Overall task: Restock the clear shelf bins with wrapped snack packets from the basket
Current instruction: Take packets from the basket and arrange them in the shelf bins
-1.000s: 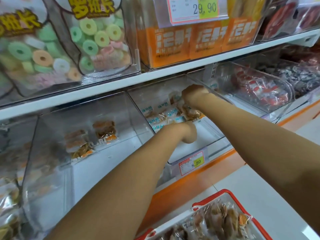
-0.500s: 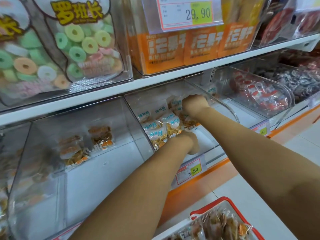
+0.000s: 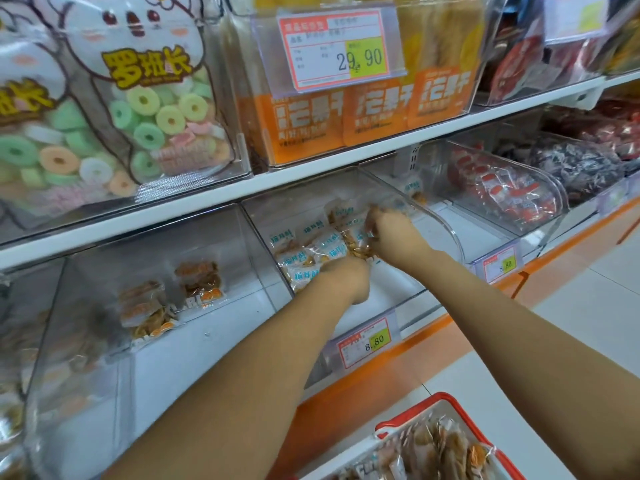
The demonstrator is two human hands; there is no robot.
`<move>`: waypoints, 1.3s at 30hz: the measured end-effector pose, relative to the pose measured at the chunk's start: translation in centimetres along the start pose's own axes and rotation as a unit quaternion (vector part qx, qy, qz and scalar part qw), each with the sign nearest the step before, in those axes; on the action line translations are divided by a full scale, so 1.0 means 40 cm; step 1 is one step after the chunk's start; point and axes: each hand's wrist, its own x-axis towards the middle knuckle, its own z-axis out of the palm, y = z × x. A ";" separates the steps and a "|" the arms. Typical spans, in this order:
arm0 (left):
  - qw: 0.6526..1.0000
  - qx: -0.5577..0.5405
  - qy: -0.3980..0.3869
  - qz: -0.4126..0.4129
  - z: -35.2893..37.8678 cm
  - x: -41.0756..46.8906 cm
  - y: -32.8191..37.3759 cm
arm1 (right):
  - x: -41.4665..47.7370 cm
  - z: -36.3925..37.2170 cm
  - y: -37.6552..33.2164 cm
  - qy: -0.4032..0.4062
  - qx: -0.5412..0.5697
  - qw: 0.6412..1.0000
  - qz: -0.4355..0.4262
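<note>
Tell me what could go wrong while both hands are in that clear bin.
The small white-and-blue wrapped packets lie loosely heaped in the clear plastic bin; the left hand or right hand could sweep some out its open front. The red-rimmed basket sits close below; a step might bump it.

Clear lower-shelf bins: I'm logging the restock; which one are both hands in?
The middle bin, with blue-and-white packets; left hand and right hand reach into it. The left bin holds orange-labelled packets, the right bin red packets.

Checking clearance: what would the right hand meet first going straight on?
The right hand meets the wrapped packets under its curled fingers at once; behind them, probably the back wall of the clear bin.
</note>
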 end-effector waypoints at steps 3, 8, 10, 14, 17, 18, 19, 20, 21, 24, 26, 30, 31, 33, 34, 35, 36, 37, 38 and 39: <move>0.999 0.034 -0.017 0.017 -0.013 -0.016 -0.037 | -0.050 0.002 -0.005 -0.084 0.003 0.996 -0.014; 0.997 0.060 -0.042 0.017 -0.050 -0.024 -0.102 | -0.093 0.032 -0.066 -0.263 0.051 0.963 -0.023; 0.997 0.021 -0.076 -0.006 -0.069 -0.019 -0.137 | -0.093 0.043 -0.086 -0.324 0.100 0.941 -0.010; 0.995 0.016 -0.093 -0.020 -0.068 -0.002 -0.149 | -0.091 0.048 -0.105 -0.322 0.051 0.945 -0.031; 0.992 0.088 -0.088 -0.005 -0.041 0.002 -0.122 | -0.103 0.034 -0.113 -0.292 0.006 0.955 -0.054; 0.992 0.098 -0.079 0.001 -0.033 0.002 -0.117 | -0.107 0.026 -0.112 -0.270 0.009 0.961 -0.053; 0.993 0.098 -0.069 0.004 -0.030 0.000 -0.114 | -0.111 0.014 -0.108 -0.243 0.027 0.968 -0.045; 0.994 0.094 -0.058 0.004 -0.032 -0.007 -0.112 | -0.118 0.001 -0.101 -0.213 0.054 0.975 -0.035; 0.995 0.085 -0.042 0.002 -0.037 -0.021 -0.108 | -0.127 -0.015 -0.093 -0.177 0.081 0.981 -0.028; 0.997 0.042 0.068 0.013 -0.057 -0.084 -0.086 | -0.179 -0.076 -0.064 -0.063 0.132 0.989 -0.038; 0.981 -0.025 0.184 0.047 -0.063 -0.158 -0.064 | -0.239 -0.118 -0.052 -0.014 0.162 0.986 -0.045; 0.918 -0.185 0.335 0.110 0.000 -0.341 -0.015 | -0.358 -0.131 -0.018 -0.086 0.164 0.983 0.002; 0.910 -0.212 0.335 0.120 0.029 -0.377 -0.004 | -0.377 -0.118 -0.010 -0.135 0.144 0.980 0.011; 0.916 -0.251 0.294 0.110 0.107 -0.426 0.012 | -0.415 -0.073 0.000 -0.240 0.088 0.967 0.021; 0.925 -0.262 0.259 0.091 0.149 -0.439 0.016 | -0.433 -0.049 -0.002 -0.280 0.057 0.958 0.024; 0.939 -0.264 0.212 0.066 0.197 -0.451 0.018 | -0.458 -0.022 -0.010 -0.309 0.028 0.950 0.023; 0.952 -0.259 0.161 0.041 0.242 -0.463 0.019 | -0.483 0.008 -0.018 -0.326 0.009 0.945 0.010; 0.961 -0.255 0.106 0.021 0.289 -0.472 0.017 | -0.510 0.034 -0.029 -0.335 0.006 0.942 -0.008; 0.964 -0.261 0.051 0.006 0.340 -0.480 0.015 | -0.536 0.056 -0.043 -0.347 0.013 0.937 -0.027; 0.962 -0.272 0.002 -0.006 0.386 -0.491 0.013 | -0.562 0.069 -0.058 -0.368 0.024 0.928 -0.045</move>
